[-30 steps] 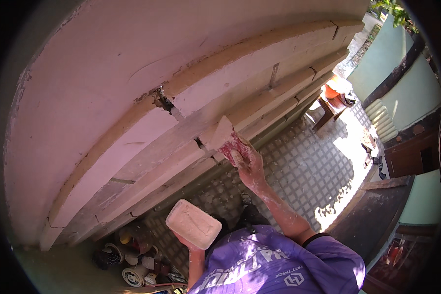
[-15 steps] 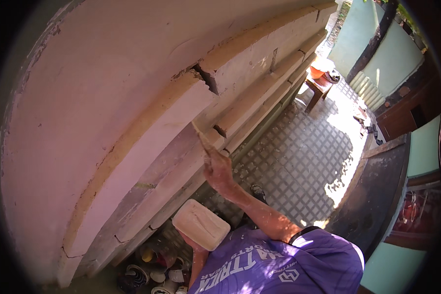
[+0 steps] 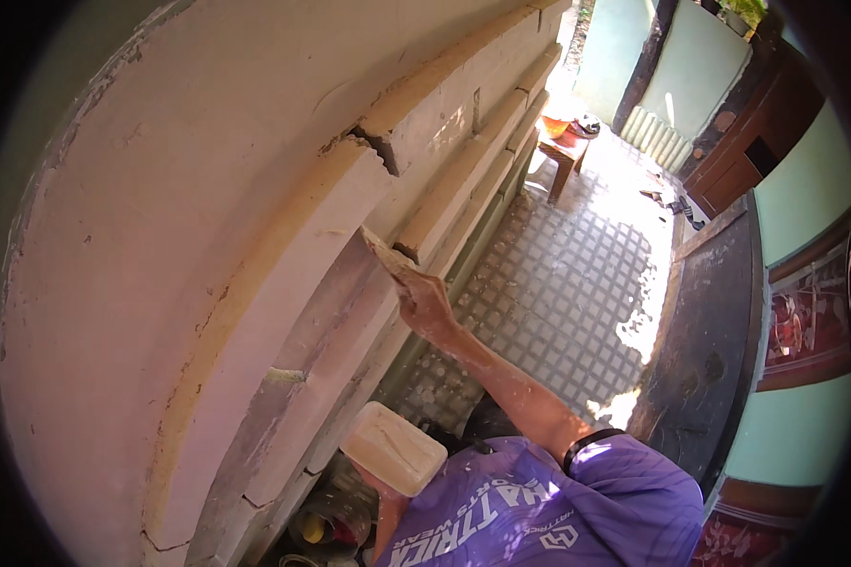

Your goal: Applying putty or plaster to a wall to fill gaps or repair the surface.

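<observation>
My right hand (image 3: pixel 421 302), streaked with pale dust, grips a flat, putty-smeared scraper (image 3: pixel 383 248). The blade is against or very near the stepped plaster ledges (image 3: pixel 459 222) of the pink-white wall (image 3: pixel 132 208), just left of a dark crack (image 3: pixel 407 251). A larger jagged gap (image 3: pixel 378 146) breaks the upper ledge. Low in the view, my left hand (image 3: pixel 373 482) holds a rectangular plastic tub (image 3: pixel 394 447) with pale paste in it, its fingers mostly hidden underneath.
A wooden stool (image 3: pixel 565 151) with an orange item on it stands along the wall. Footwear (image 3: pixel 683 208) lies on the tiled floor (image 3: pixel 548 265) by a brown door (image 3: pixel 756 132). A dark board (image 3: pixel 695 359) lines the right side; buckets (image 3: pixel 326 529) sit below at lower left.
The view has shifted, showing more of the far walkway. My right hand has shifted leftward and up with the scraper, its blade now at a different spot on the ledges.
</observation>
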`<action>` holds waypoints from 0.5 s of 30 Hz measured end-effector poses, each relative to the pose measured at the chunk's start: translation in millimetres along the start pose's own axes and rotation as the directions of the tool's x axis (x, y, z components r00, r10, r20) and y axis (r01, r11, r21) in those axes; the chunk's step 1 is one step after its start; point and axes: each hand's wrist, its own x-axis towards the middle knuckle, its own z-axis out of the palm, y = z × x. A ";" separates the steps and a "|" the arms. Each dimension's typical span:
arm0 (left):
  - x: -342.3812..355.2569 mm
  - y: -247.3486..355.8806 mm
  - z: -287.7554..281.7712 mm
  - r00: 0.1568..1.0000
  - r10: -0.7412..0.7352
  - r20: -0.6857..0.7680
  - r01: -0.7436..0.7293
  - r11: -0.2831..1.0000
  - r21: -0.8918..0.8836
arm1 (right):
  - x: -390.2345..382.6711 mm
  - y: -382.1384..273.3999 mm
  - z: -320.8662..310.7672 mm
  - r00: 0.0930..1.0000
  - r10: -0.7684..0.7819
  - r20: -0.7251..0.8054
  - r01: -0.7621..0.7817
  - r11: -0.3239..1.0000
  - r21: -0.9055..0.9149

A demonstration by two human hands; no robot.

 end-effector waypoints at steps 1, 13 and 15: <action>-1.0 1.1 -1.2 1.000 0.004 0.003 -0.004 1.000 0.001 | -6.4 18.4 -12.8 0.994 0.107 0.017 -0.108 0.994 0.024; 12.3 -26.4 16.7 0.987 0.154 -0.043 -0.155 0.987 -0.034 | 41.2 26.0 6.9 0.971 0.231 0.070 -0.223 0.969 -0.104; 12.3 -36.6 24.4 0.985 0.162 -0.057 -0.165 0.985 -0.050 | 13.2 6.7 -2.4 0.993 -0.043 0.112 0.040 0.999 0.026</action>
